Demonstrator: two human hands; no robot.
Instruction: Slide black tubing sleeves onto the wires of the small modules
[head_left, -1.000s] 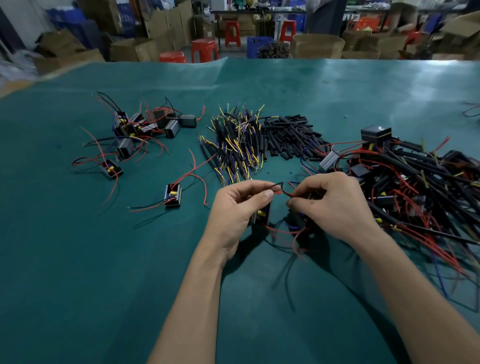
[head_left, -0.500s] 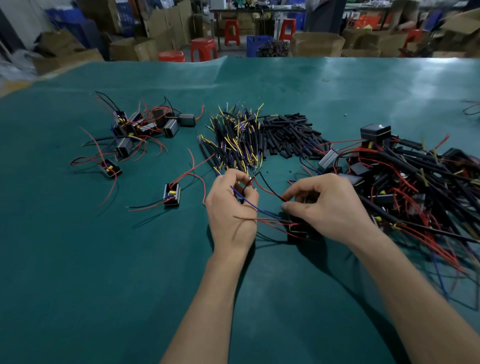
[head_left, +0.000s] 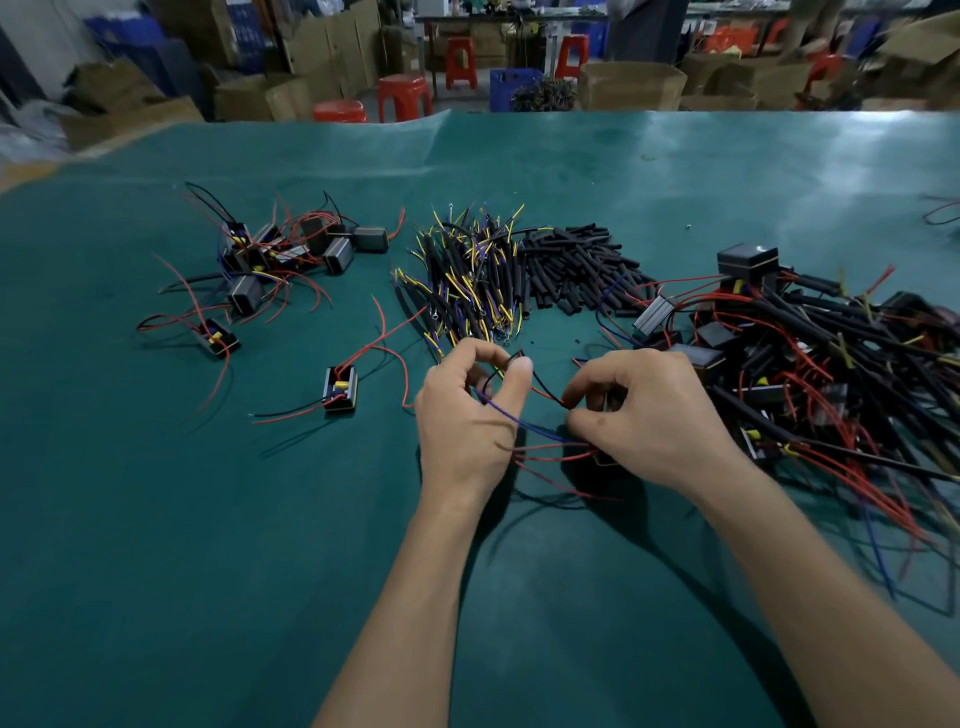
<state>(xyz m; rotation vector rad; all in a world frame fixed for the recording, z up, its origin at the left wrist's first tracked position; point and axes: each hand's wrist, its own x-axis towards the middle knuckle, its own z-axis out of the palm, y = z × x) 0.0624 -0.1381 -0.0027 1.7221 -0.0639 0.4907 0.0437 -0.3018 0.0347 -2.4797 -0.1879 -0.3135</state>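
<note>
Hands meet mid-table: my left hand (head_left: 470, 415) pinches thin blue and black wires (head_left: 511, 418), my right hand (head_left: 644, 415) grips their small black module (head_left: 605, 457). Loose black tubing sleeves (head_left: 576, 270) wait beyond; unsleeved modules (head_left: 340, 388) remain left, a sleeved heap (head_left: 810, 353) lies right.

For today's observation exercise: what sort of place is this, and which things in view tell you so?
Probably a small factory assembly workshop. A green work table holds a pile of black tubing sleeves and heaps of wired modules, with cardboard boxes and red plastic stools behind.
</note>
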